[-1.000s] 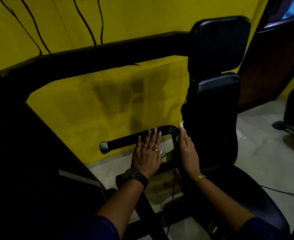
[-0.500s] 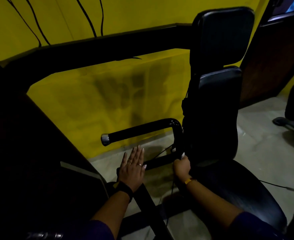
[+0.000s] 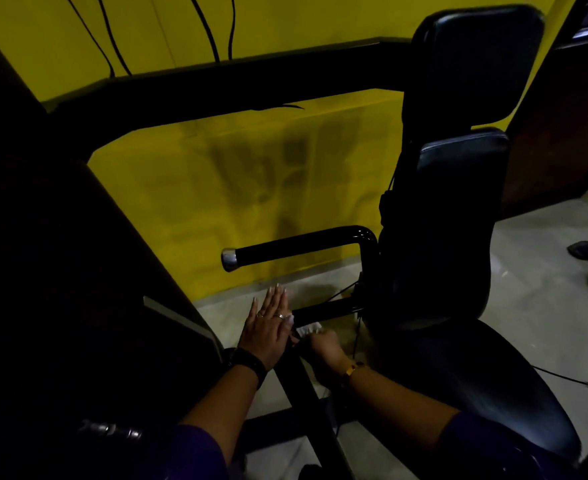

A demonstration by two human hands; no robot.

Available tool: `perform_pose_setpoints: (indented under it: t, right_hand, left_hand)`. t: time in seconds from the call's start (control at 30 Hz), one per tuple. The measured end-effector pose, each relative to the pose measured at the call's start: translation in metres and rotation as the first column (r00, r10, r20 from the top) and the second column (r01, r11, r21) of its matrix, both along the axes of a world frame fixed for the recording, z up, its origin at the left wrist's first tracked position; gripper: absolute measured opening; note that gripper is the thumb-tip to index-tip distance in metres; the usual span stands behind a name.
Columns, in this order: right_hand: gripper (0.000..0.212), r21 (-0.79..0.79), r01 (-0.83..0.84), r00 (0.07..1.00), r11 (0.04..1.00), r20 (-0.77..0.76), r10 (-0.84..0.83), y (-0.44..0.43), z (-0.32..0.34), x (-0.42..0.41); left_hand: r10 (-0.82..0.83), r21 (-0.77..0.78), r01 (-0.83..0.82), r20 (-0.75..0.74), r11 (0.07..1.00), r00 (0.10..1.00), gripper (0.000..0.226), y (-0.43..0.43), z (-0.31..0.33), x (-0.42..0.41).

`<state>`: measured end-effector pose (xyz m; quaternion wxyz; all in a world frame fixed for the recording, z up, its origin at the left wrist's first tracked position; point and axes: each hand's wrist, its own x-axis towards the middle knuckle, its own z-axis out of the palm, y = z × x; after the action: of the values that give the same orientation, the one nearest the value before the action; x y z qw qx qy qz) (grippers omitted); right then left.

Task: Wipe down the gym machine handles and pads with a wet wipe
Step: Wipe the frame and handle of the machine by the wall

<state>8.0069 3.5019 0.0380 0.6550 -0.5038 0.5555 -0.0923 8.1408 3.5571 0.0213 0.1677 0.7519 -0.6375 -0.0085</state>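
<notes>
The wipe (image 3: pixel 308 329) is pinched in the curled right hand (image 3: pixel 324 345), low on the frame just under the lower bar (image 3: pixel 323 310). The left hand (image 3: pixel 267 325) is held flat beside it, fingers straight, nothing gripped. The wipe is best wrapped round the bar and drawn along it firmly. The handle (image 3: pixel 299 247) and pads (image 3: pixel 458 209) are judged not yet done

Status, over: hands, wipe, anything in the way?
Right hand grips wet wipe at lower frame bar, below handle. Left hand flat, fingers straight, alongside. Thin cable hangs near right hand.
</notes>
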Motion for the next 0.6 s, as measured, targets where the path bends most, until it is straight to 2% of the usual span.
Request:
perform_pose_setpoints:
  t: [0.07,0.17,0.2,0.27,0.33,0.43,0.5,0.6]
  right_hand:
    - [0.019,-0.017,0.078,0.995,0.997,0.057,-0.077,0.01,0.005,-0.006]
    - [0.017,0.114,0.271,0.896,0.956,0.334,-0.293,0.026,0.01,-0.018]
    - [0.016,0.121,0.287,0.866,0.95,0.391,-0.312,0.028,0.011,-0.022]
    - [0.02,0.062,0.289,0.84,0.955,0.462,-0.284,0.033,0.023,-0.037]
    - [0.023,0.027,0.267,0.817,0.963,0.524,-0.241,0.036,0.039,-0.047]
    - [0.024,0.031,0.329,0.756,0.944,0.59,-0.283,0.053,0.061,-0.07]
    - [0.023,0.054,0.404,0.692,0.913,0.635,-0.343,0.065,0.068,-0.093]
    - [0.02,0.04,0.518,0.627,0.855,0.662,-0.411,0.081,0.074,-0.132]
  left_hand:
    - [0.055,0.169,-0.036,-0.11,0.985,0.992,0.106,0.006,0.005,-0.004]
    - [0.113,0.179,-0.08,-0.184,0.981,0.976,0.116,0.01,0.015,-0.012]
    - [0.12,0.187,-0.076,-0.239,0.979,0.964,0.109,0.01,0.016,-0.016]
    - [0.123,0.17,-0.064,-0.365,0.983,0.923,0.078,0.013,0.023,-0.029]
    - [0.154,0.152,-0.084,-0.543,0.985,0.825,0.052,0.011,0.031,-0.042]
    - [0.174,0.164,-0.067,-0.831,0.984,0.528,0.048,0.017,0.05,-0.073]
    - [0.163,0.178,-0.003,-0.895,0.984,0.416,0.047,0.018,0.06,-0.096]
    - [0.085,0.111,0.081,-0.959,0.991,0.271,0.026,0.022,0.072,-0.136]
